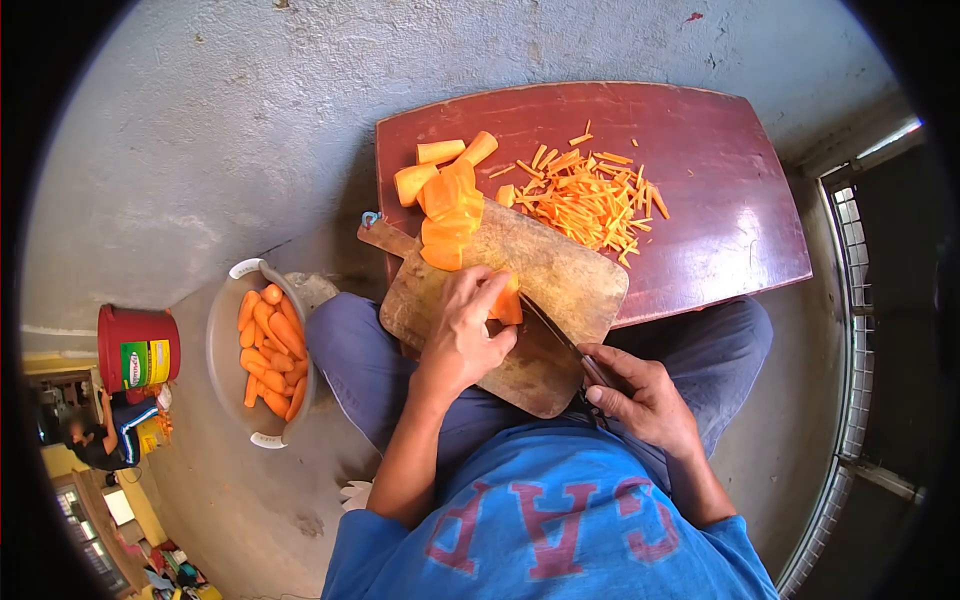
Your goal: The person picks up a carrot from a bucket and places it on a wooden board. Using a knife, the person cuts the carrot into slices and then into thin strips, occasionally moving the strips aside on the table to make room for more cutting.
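Note:
My left hand [464,335] grips a piece of carrot [508,302] on the wooden cutting board [560,270], fingers bent over its near side. In my right hand [645,395] is the handle of a knife [553,325], its dark blade slanting up and left to the carrot's right edge. Flat orange carrot slices [452,215] overlap at the board's upper left, by its handle. Thin carrot strips [590,200] lie heaped past the board's far edge. The board tilts from the table toward my lap.
A dark red table [720,200] stands ahead against the wall, with thick carrot chunks [440,152] at its left. On the floor to my left is a grey basin [215,340] of peeled carrots. Farther left are a red bucket [112,345] and another person [105,440].

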Available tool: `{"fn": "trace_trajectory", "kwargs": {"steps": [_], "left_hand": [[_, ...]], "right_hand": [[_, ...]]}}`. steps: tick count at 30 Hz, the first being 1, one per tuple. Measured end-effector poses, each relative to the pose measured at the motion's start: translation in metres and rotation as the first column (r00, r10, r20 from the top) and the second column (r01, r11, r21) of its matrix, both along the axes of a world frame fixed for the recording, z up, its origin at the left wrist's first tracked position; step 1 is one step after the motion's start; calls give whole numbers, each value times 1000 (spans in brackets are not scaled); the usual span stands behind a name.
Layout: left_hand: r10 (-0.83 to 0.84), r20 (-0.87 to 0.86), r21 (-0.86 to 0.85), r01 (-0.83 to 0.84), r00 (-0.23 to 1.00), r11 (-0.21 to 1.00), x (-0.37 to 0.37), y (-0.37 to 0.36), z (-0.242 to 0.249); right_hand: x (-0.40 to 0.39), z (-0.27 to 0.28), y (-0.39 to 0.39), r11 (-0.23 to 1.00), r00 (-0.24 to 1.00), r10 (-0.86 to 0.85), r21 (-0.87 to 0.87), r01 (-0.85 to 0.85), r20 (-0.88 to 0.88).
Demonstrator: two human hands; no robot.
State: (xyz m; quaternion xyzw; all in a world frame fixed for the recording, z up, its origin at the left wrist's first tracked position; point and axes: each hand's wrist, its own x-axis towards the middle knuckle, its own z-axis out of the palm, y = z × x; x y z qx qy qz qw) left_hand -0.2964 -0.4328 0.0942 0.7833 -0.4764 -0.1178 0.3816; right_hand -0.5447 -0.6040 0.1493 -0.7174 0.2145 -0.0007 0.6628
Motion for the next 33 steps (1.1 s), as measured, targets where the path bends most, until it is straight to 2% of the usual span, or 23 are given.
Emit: {"fn": "trace_trajectory", "kwargs": {"steps": [3,9,12,16,19,20,23,27,30,33], "left_hand": [[-18,14,62,17,1000,998,6,-1,-7],[-37,4,66,36,999,997,12,-5,-8],[-70,29,-26,71,997,997,13,-4,-1],[-9,-48,-139,2,999,990,17,0,11],[44,-168,39,-38,985,999,29,8,16],[72,-338,85,-46,938,995,30,8,4],[94,-30,-35,-95,995,995,24,0,-19],[106,-91,16,-104,990,994,14,-1,-7],[4,-241,99,20,971,995,14,2,15],[-9,-179,77,23,984,997,9,1,4]], "right_hand": [[1,4,0,1000,1000,-3,4,3,-17],[1,1,0,1000,1000,-13,16,13,-15],[0,-1,-1,999,1000,-21,25,21,-12],[-2,-2,-4,999,999,-40,36,42,-33],[-1,0,-7,997,997,-39,61,43,-67],[-2,-2,-8,997,997,-43,68,48,-65],[-2,-6,-10,995,997,-48,89,54,-63],[-3,-3,-8,990,994,-79,114,86,-70],[-2,-5,-9,991,995,-78,100,85,-68],[7,-1,-7,997,995,-64,39,67,-76]]}}
